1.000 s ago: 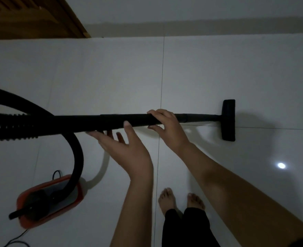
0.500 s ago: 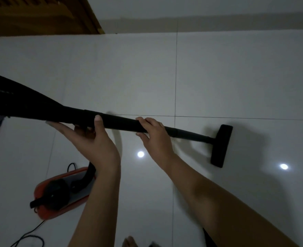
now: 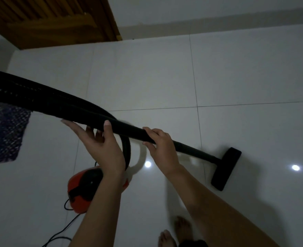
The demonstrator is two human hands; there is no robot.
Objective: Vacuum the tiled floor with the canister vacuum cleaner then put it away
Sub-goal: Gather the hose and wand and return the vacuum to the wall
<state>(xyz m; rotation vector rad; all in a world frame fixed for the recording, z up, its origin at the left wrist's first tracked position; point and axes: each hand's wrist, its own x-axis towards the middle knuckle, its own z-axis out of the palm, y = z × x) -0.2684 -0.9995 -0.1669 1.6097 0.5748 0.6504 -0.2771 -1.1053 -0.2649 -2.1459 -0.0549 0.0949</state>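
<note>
A black vacuum wand (image 3: 188,146) slants down to the right and ends in a black floor head (image 3: 226,168) resting on the white tiled floor (image 3: 254,72). My right hand (image 3: 162,148) is closed around the wand's upper part. My left hand (image 3: 100,141) cups the wand from below where the ribbed black hose (image 3: 40,98) joins it, thumb over the top and fingers extended. The hose loops down behind my left wrist to the red and black canister (image 3: 83,188) on the floor.
A wooden slatted door (image 3: 49,20) stands at the top left beside a grey wall. A dark blue woven mat (image 3: 3,134) lies at the left edge. The black power cord (image 3: 61,234) trails from the canister. My bare feet (image 3: 175,232) are at the bottom.
The wand has swung from level to slanting down to the right, the floor head sliding toward me. The canister has come closer to my left arm. The view shifted left, showing the mat.
</note>
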